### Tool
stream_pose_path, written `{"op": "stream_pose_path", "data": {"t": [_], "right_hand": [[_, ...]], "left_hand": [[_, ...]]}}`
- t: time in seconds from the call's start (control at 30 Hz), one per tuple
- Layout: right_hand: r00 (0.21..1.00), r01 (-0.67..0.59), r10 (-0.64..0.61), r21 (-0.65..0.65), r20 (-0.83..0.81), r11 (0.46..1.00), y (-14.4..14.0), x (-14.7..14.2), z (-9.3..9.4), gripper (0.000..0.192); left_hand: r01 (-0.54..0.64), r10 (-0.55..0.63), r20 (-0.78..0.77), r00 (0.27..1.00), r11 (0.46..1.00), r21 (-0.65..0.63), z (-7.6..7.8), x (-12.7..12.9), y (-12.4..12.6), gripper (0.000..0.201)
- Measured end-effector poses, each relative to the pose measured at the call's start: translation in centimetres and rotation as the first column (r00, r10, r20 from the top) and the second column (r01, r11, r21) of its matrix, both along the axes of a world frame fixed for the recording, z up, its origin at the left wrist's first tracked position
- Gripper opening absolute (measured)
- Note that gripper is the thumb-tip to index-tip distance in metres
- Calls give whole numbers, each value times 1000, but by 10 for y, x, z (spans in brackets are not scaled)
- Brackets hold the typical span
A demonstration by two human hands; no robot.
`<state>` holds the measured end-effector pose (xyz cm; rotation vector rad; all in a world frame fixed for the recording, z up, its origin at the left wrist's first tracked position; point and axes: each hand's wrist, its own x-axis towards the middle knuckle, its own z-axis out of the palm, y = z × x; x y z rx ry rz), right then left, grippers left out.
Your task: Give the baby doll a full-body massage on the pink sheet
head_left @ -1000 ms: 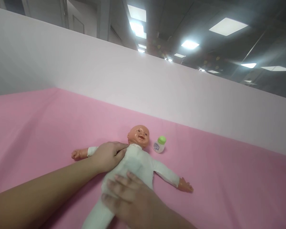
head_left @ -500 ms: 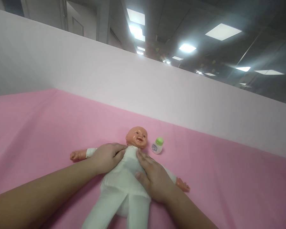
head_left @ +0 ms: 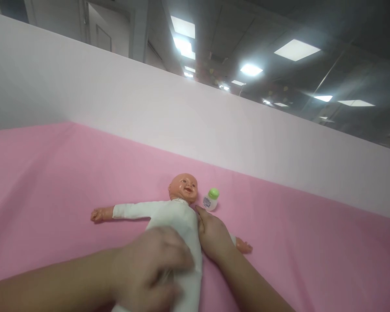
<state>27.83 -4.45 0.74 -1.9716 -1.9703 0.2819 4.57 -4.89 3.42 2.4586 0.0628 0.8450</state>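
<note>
In the head view, a white-suited doll (head_left: 178, 219) lies face-up at six o'clock on pink sheeting (head_left: 295, 242), a green-capped bottle (head_left: 211, 200) past three o'clock from its head. The blurred left hand (head_left: 149, 264), fingers bent, overlaps its belly; the right hand (head_left: 214, 235) rests against its shoulder. Whether either grasps, I cannot tell.
</note>
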Motion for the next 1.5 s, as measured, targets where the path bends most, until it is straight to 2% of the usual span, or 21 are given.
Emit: {"op": "stream_pose_path", "data": {"t": [0.03,0.1,0.2,0.33,0.43,0.5,0.6,0.67,0.77,0.87,0.93,0.97,1.03,1.1,1.13,1.2,1.3,1.43,1.5], "right_hand": [[1000,-15,15,-2,-3,1000,0,0,0,45],[999,-47,47,-15,-2,999,0,-1,1,43],[998,-64,64,-24,6,998,-1,-2,5,41],[998,-64,64,-21,-13,998,-2,-3,6,44],[997,-74,74,-22,-33,997,-3,-2,6,47],[996,-83,82,-4,-46,997,-3,-1,5,47],[993,-103,104,30,-62,994,-4,0,4,47],[991,-114,117,51,-70,992,-3,1,2,47],[989,-121,129,100,-74,988,-1,3,-1,47],[983,-159,174,224,-50,961,-6,2,-2,46],[959,-259,284,360,-18,896,-16,-5,-1,45],[930,-336,368,425,7,841,-23,-11,-1,44],[811,-535,580,498,77,682,-37,-26,-1,42],[594,-759,789,433,154,487,-48,-44,-4,42],[515,-829,840,344,167,440,-52,-52,-6,39],[458,-880,871,225,177,418,-54,-64,-11,38],[514,-854,847,169,135,492,-51,-67,-9,42],[665,-743,747,123,27,657,-47,-49,9,65],[726,-685,687,94,17,722,-44,-39,14,68]], "left_hand": [[72,-72,-35,997,997,-13,2,3,-10,32],[128,-130,-85,988,991,-33,6,8,-23,31],[119,-119,-200,973,993,-11,10,8,-20,39],[-47,58,-370,927,998,38,8,1,6,58],[-153,176,-407,896,984,89,-1,-4,26,59],[-225,254,-380,889,967,119,-9,-5,37,56],[-355,376,-298,877,927,123,-21,-7,49,52],[-462,469,-256,845,882,93,-25,-9,55,49],[-621,609,-268,747,782,47,-25,-13,63,47],[-697,668,-345,660,715,51,-24,-17,70,48],[-717,680,-379,628,695,58,-24,-18,74,49],[-720,681,-387,622,691,58,-25,-18,75,50],[-721,678,-391,622,691,52,-27,-17,77,49],[-720,676,-392,624,692,48,-28,-17,77,49],[-719,674,-391,626,694,46,-29,-17,78,49],[-708,665,-389,638,705,45,-30,-17,78,48],[-693,648,-385,657,720,31,-30,-17,78,46],[-701,650,-371,663,713,-2,-30,-17,77,45],[-694,644,-369,670,720,-2,-29,-18,76,46]]}}
